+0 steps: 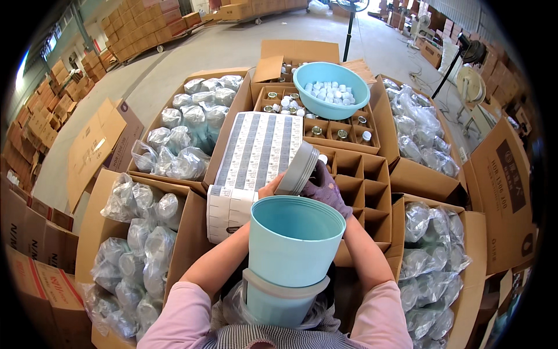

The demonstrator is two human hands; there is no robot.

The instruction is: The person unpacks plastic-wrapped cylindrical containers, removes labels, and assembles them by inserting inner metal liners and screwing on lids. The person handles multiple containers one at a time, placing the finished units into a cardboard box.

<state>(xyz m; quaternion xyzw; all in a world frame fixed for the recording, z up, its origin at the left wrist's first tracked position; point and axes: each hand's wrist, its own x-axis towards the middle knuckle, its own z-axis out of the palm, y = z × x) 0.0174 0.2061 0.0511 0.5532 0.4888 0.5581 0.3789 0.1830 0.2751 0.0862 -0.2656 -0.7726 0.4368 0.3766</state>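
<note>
Currently, a grey ribbed round plastic lid (297, 168) is held tilted by left grip (271, 185) and right grip (325, 191), just beyond the open light-blue plastic tub (296, 262); lid handling apparently underway, steady two-handed control likely needed next.

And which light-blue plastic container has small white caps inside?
The farther, wide, shallow, round light-blue plastic basin holds the white caps; the nearer, tall, cylindrical light-blue plastic tub shows none.

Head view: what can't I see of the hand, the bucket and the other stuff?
All in the head view:
- Left hand: mostly hidden behind the round grey piece.
- Blue bucket: its near wall hides its inside bottom.
- Label sheets: print too small.
- Fan: cut by the top edge.
</note>
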